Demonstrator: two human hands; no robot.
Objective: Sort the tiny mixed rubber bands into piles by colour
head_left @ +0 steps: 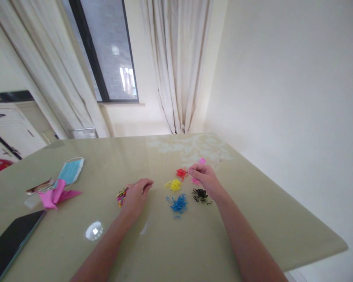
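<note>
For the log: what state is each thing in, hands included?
Left hand: curled beside the mixed pile
Right hand: fingertips pinched at red pile's edge; any held band too small to tell
Mixed pile: partly covered
Red pile, yellow pile, blue pile, black pile: loose, separate
Face mask: lying flat
Pink piece: folded
Curtains: parted around window

A dark-framed window [113, 47] carries bright reflections [128, 81] low in its pane. A cream left curtain [53, 70] and a cream right curtain [176, 58] hang on either side of the window. Well to its right rises a plain off-white side wall [288, 86]. Left of and below the window stands a white cabinet [11, 129]; below the window spreads a glossy beige-green tabletop [111, 164], softly lit.
</note>
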